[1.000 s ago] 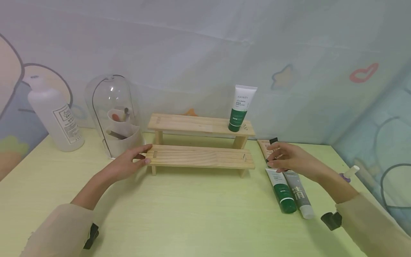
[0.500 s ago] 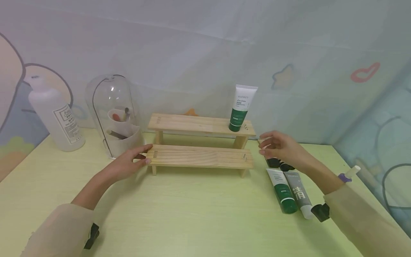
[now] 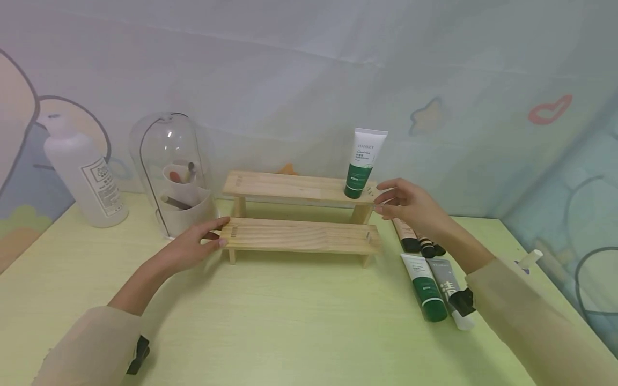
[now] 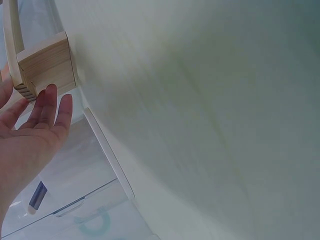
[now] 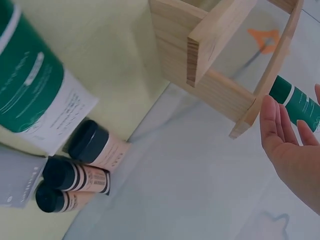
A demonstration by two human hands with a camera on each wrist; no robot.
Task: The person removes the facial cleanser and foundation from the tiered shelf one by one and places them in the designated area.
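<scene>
A two-tier wooden shelf stands on the table by the back wall. My left hand holds the left end of its lower board, thumb at the front edge and index finger at the back corner. The left wrist view shows these fingers against the board's end. On the right of the upper board a white and green tube stands on its green cap. My right hand is at that board's right end, loosely curved, fingertips right at the edge, thumb apart from the index finger.
Right of the shelf lie a second green and white tube, a grey tube and several peach, black-capped tubes. A clear dome over a brush holder and a white pump bottle stand at left.
My right hand has moved left and up from above the lying tubes to the upper board's right end. My left hand has stayed at the lower board.
</scene>
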